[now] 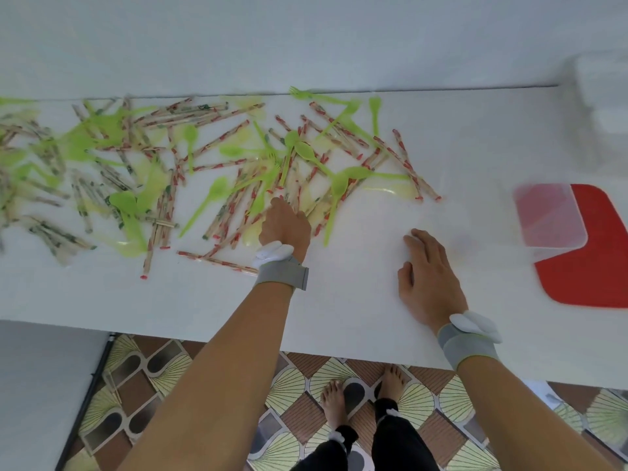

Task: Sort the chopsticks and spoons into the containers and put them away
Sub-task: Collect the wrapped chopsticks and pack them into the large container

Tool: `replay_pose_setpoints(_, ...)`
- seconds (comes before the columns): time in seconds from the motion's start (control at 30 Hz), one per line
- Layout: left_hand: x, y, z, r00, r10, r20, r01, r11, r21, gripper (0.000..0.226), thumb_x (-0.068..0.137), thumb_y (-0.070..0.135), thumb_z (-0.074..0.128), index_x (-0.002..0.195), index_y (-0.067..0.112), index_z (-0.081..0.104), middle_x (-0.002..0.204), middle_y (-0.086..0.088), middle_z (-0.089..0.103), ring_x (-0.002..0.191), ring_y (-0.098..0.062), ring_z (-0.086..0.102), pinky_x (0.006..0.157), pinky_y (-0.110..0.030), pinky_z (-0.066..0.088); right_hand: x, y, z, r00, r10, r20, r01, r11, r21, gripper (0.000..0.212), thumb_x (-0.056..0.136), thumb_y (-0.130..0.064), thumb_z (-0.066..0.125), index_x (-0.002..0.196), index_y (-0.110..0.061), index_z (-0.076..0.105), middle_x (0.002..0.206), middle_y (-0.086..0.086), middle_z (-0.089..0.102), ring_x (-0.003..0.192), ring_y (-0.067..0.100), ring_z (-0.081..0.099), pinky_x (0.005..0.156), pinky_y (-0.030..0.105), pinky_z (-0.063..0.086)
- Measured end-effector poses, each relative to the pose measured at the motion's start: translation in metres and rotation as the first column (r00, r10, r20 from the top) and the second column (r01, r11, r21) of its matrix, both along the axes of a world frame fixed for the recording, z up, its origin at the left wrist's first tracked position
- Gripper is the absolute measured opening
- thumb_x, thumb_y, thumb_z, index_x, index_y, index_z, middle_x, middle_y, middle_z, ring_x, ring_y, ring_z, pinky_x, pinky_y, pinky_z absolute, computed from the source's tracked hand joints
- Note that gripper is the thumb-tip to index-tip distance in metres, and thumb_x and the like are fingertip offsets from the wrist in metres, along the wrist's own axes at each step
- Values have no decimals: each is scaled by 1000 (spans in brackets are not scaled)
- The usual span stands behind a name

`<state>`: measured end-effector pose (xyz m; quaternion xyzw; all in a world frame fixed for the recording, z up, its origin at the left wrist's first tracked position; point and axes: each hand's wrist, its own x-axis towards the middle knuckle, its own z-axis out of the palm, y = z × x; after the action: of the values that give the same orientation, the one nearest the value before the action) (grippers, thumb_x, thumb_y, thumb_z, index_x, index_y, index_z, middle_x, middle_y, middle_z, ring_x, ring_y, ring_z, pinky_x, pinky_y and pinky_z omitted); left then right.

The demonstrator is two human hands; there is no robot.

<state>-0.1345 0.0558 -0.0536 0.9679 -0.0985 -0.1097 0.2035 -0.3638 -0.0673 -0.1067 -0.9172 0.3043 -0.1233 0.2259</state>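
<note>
Your left hand [284, 223] reaches into the scattered pile of paper-wrapped wooden chopsticks [238, 202] and green plastic spoons [307, 151]; its fingers are hidden, so I cannot tell their grip. Your right hand [430, 277] rests flat, empty, probably steadying you.

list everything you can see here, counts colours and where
wrapped chopsticks: many, too tangled to count, clear sleeves printed red or green, scattered over the left and middle of the table
plastic spoons: many, green, mixed in with the chopsticks
plastic forks: at least two, green, in the same pile
table: one, white, across the view
clear lid: one, see-through, lying partly on the red lid at right
red lid: one, red, right edge of the table
clear containers: blurred, count unclear, far right
floor: patterned tiles, below the table
left hand: reaching into the pile, fingers hidden
right hand: flat on the table
</note>
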Motion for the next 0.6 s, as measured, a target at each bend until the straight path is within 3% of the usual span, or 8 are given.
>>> replay_pose_setpoints(0.13,1,1,4,1000,21,-5,-22,999,-38,21,98,21,51,111,5,55,98,-14,63,84,-35,64,64,-35,46,-1,0,1,1000,-7,-13,7,1000,8,49,95,-10,51,143,-4,46,154,10,40,144,28,34,98,44,50)
replay_pose_setpoints(0.3,-4,4,15,996,84,30,-80,989,-128,17,96,22,53,100,5,53,73,-3,49,57,-20,45,50,-29,30,0,0,1,1000,-9,-12,9,1000,3,48,95,-11,50,143,-4,46,155,10,39,144,27,33,98,44,50)
replay_pose_setpoints(0.4,-13,5,16,994,111,24,-104,976,-190,21,96,24,53,100,3,54,82,-7,53,59,-22,45,52,-29,27,-1,0,1,1000,-18,-17,18,1000,13,48,97,-13,48,144,-6,45,156,8,37,145,25,31,98,43,49)
replay_pose_setpoints(0.5,-24,4,17,995,96,30,-87,970,-229,26,94,28,54,103,3,56,99,-12,59,75,-31,54,61,-35,38,-2,0,2,1000,-12,7,11,1000,21,48,97,-12,48,144,-5,46,156,10,38,145,26,33,100,43,48)
replay_pose_setpoints(0.6,-40,0,17,1000,11,21,-3,935,-354,20,97,21,50,109,5,48,89,-10,59,76,-37,60,62,-43,50,-2,0,2,1000,-18,11,17,1000,24,48,97,-12,47,144,-4,46,156,11,38,146,26,32,104,42,46)
